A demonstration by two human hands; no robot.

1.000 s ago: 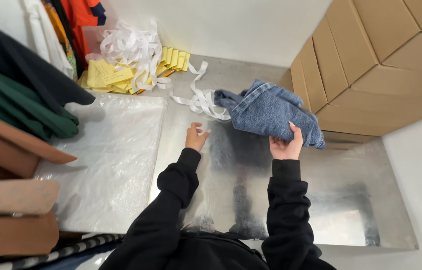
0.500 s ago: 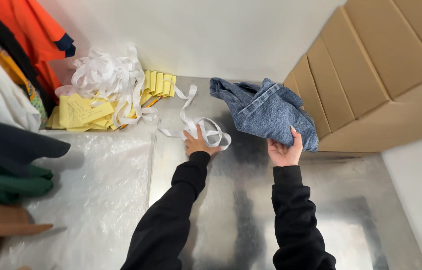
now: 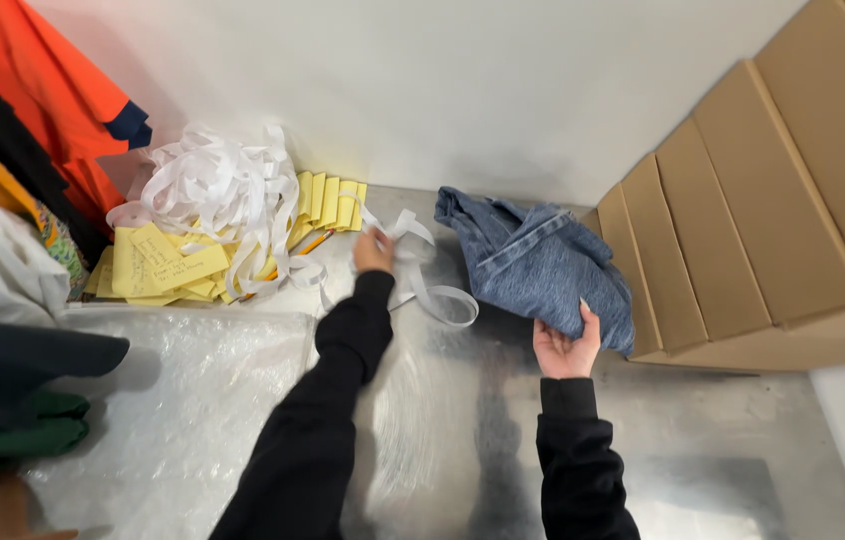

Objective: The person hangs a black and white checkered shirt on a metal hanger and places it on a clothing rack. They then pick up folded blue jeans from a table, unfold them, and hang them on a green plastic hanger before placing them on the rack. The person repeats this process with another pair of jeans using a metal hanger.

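Two hands work over a bare metal worktop (image 3: pixel 703 430) that runs from a white wall down toward the camera. Largest of the things handled is a crumpled blue denim garment (image 3: pixel 543 265), lying just beside a stack of flat cardboard boxes (image 3: pixel 773 220); its long axis runs from upper left to lower right, the seamed end pointing toward the wall. The right hand (image 3: pixel 565 348) has its fingers closed on the lower edge of the denim. A steady hold there, kept low against the metal, would likely keep the bundle from unfolding. The left hand (image 3: pixel 375 250) pinches a white paper strip (image 3: pixel 423 275), whose free loop lies on the metal between the hands, trailing toward lower right. Drawing it slowly seems wise, since it leads from the tangled white strips (image 3: pixel 218 190) heaped over yellow notes (image 3: pixel 168 262).
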